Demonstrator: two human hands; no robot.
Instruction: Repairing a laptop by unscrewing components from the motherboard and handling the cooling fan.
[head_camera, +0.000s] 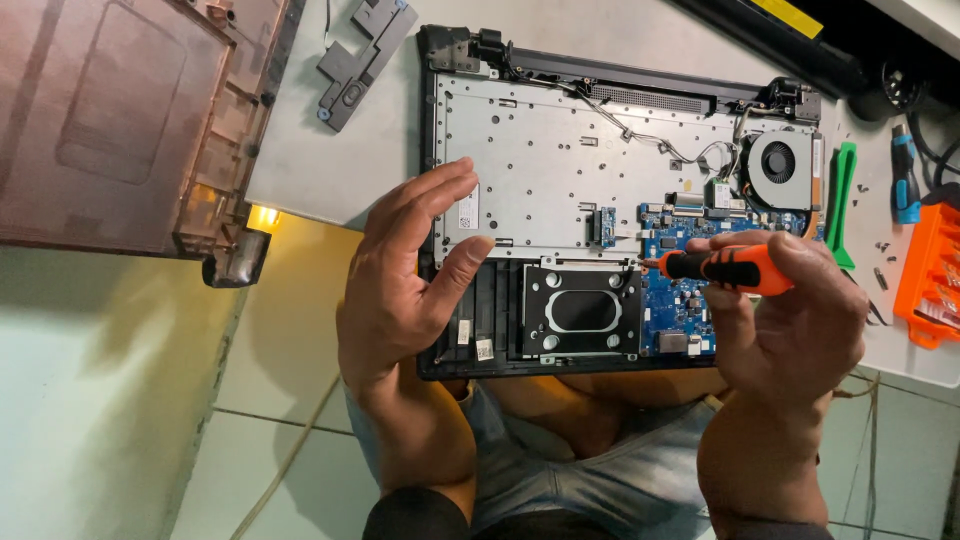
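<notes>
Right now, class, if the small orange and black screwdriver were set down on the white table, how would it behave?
The small orange and black screwdriver, pinched in the right hand, looks light and stiff. Its round handle would probably roll on the white table. The ribbed grip likely resists slipping.

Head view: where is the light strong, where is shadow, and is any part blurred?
Head view: a small warm yellow glow shines beside the translucent brown plastic cover; the opened laptop's silver metal plate is evenly lit without harsh glare; the left hand casts a soft shadow on the laptop's lower edge; the right hand with the orange-and-black screwdriver looks sharp; edges bend slightly, wide-lens style.
</notes>
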